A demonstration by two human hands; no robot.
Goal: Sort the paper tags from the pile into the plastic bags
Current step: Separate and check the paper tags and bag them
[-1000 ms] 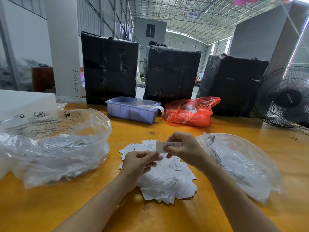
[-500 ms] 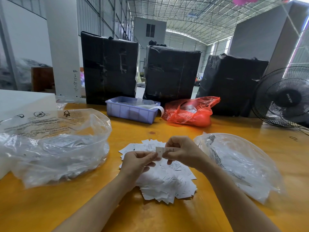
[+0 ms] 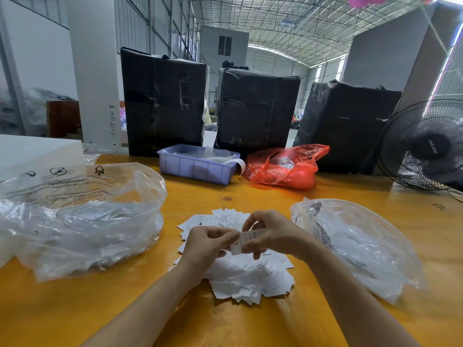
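i saw a yellow wooden table (image 3: 250,201) filling the lower frame. at its far edge stood three black-wrapped boxes (image 3: 165,101), left, centre and right. in front of them sat a lilac plastic tray (image 3: 198,169), with a red plastic bag (image 3: 283,169) just to its right. a black fan (image 3: 423,146) stood at the right edge, a white pillar (image 3: 95,71) upper left.

Bright daylight enters through the translucent roof (image 3: 288,23). Below it, glare sheens the orange table (image 3: 250,196); straight lines bow at the edges; focus stays mostly sharp.
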